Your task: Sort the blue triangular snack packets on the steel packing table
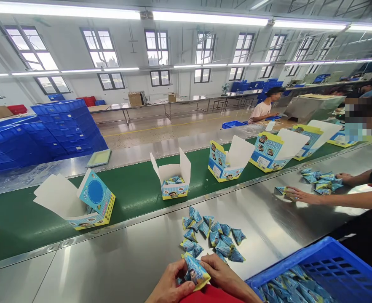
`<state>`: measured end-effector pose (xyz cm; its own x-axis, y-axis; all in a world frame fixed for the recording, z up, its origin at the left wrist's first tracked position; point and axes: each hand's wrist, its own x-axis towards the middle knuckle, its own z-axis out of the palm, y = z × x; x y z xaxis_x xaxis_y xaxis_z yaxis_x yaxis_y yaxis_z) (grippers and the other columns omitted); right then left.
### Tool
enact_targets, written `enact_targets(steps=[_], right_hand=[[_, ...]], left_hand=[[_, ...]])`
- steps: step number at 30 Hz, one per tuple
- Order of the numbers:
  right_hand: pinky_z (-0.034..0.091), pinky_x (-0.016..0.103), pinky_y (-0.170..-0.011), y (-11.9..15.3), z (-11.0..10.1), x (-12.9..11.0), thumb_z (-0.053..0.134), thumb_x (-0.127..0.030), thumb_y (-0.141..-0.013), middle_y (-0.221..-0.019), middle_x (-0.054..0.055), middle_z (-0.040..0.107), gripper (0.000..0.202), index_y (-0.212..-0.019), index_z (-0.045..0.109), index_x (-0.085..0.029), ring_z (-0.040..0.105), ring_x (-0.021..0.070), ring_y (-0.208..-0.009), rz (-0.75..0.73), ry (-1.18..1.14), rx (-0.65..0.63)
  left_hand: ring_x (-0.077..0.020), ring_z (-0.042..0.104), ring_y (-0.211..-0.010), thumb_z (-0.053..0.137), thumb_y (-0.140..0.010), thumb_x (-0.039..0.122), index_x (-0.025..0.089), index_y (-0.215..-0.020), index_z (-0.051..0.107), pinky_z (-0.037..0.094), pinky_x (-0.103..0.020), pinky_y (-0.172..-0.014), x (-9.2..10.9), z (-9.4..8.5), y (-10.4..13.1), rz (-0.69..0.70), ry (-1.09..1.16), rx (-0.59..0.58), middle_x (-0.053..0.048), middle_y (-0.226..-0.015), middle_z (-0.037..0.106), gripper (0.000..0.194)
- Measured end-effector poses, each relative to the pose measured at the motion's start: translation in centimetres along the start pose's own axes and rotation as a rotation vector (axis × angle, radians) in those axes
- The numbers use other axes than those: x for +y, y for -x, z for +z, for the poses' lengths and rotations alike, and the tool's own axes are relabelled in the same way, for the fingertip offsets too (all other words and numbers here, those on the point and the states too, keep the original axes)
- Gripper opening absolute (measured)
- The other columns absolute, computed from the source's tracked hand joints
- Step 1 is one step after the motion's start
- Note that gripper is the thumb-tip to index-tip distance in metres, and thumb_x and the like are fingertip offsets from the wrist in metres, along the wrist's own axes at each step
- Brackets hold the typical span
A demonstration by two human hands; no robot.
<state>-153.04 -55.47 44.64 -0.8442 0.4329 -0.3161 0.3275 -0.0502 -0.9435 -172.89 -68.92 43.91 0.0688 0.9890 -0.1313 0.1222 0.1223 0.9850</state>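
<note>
A small blue and yellow snack packet (196, 271) is gripped by my left hand (172, 281) at the near edge of the steel table. My right hand (222, 273) is closed against the packet's right side, its fingertips partly hidden behind it. Just beyond my hands lies a loose pile of similar packets (217, 235) on the bare metal. On the green conveyor belt (135, 191) ahead stands an open printed carton (175, 191) with packets inside. To its left is another open carton (105, 210), tilted towards me, with its white flaps up.
A blue plastic crate (340, 256) full of packets stands at my lower right. Beside me on the right, a co-worker's hands (302, 195) touch another packet pile (323, 181). More open cartons (266, 151) line the belt. Stacked blue crates (67, 126) stand at far left.
</note>
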Motion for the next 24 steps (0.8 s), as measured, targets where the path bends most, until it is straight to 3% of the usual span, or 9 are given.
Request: enact_targets(steps=[6, 12, 16, 20, 24], right_hand=[[0.019, 0.029, -0.057, 0.2, -1.4, 0.9, 0.052, -0.093, -0.090, -0.064, -0.005, 0.034, 0.073, -0.068, 0.045, -0.024, 0.028, 0.0125, -0.064, -0.014, 0.075, 0.032], [0.022, 0.030, -0.061, 0.2, -2.8, 2.3, 0.040, -0.098, -0.091, -0.067, -0.005, 0.034, 0.078, -0.067, 0.041, -0.024, 0.030, 0.0121, -0.066, -0.037, 0.209, 0.068], [0.021, 0.029, -0.056, 0.2, -3.8, 3.6, 0.046, -0.102, -0.085, -0.062, -0.007, 0.034, 0.080, -0.066, 0.042, -0.025, 0.029, 0.0111, -0.060, -0.009, 0.099, 0.115], [0.024, 0.028, -0.052, 0.5, -6.6, 5.6, 0.048, -0.108, -0.076, -0.053, -0.009, 0.036, 0.083, -0.067, 0.048, -0.026, 0.033, 0.0109, -0.050, 0.065, -0.061, 0.307], [0.027, 0.029, -0.051, 1.4, -10.5, 7.9, 0.060, -0.097, -0.078, -0.050, -0.009, 0.037, 0.072, -0.070, 0.055, -0.025, 0.033, 0.0113, -0.046, 0.104, -0.183, 0.612]], left_hand=[[-0.0182, 0.043, -0.083, 0.064, -0.083, 0.088, 0.018, -0.094, 0.067, 0.035, -0.034, -0.077, 0.5, 1.2, -1.4, 0.031, 0.020, 0.015, -0.002, -0.087, 0.055, 0.071], [-0.0174, 0.039, -0.080, 0.059, -0.083, 0.092, 0.022, -0.084, 0.053, 0.031, -0.035, -0.075, 0.5, 2.1, -2.5, -0.028, -0.059, 0.040, 0.001, -0.082, 0.048, 0.069], [-0.0169, 0.041, -0.079, 0.056, -0.083, 0.093, 0.023, -0.090, 0.054, 0.033, -0.034, -0.074, 0.3, 2.8, -3.3, -0.070, -0.077, 0.050, 0.000, -0.085, 0.053, 0.071], [-0.0168, 0.047, -0.079, 0.059, -0.082, 0.091, 0.024, -0.100, 0.056, 0.039, -0.033, -0.077, -0.7, 3.4, -4.0, -0.205, -0.108, 0.083, 0.000, -0.093, 0.060, 0.069], [-0.0173, 0.049, -0.082, 0.067, -0.085, 0.081, 0.025, -0.099, 0.060, 0.040, -0.033, -0.080, -1.7, 3.8, -4.7, -0.300, -0.138, 0.074, 0.000, -0.097, 0.064, 0.059]])
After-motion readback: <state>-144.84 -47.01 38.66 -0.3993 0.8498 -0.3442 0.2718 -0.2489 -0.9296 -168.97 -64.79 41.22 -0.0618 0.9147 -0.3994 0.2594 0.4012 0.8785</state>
